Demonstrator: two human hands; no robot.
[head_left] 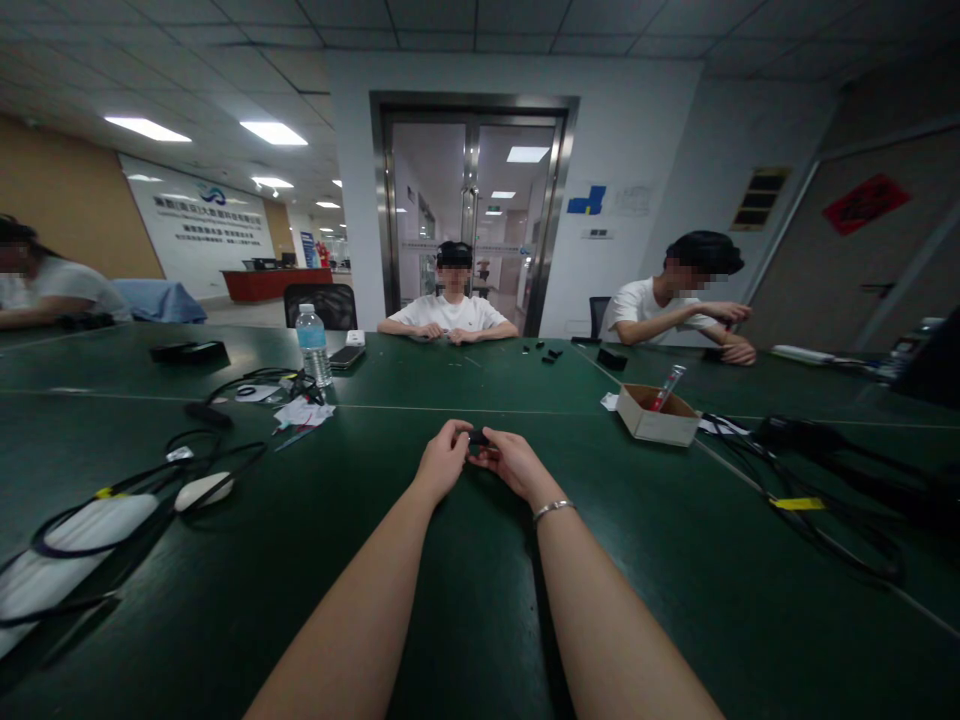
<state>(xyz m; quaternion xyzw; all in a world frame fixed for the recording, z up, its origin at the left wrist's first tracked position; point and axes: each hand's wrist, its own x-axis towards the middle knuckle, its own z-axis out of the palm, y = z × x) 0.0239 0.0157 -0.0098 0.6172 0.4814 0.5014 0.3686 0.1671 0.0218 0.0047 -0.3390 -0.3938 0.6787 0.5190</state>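
A small black piece is pinched between my two hands, above the middle of the green table. It is too small and too covered by fingers for its kind to be made out. My left hand grips its left end, fingers closed. On its right end, the thumb and fingers of my right hand are closed as well. A silver bracelet circles my right wrist. Both forearms reach in from the bottom of the view.
Right of my hands stands an open cardboard box holding a tube. Black cables lie at the far right. On the left are a water bottle, paper scraps, a mouse and a white power strip. Several people sit around the table.
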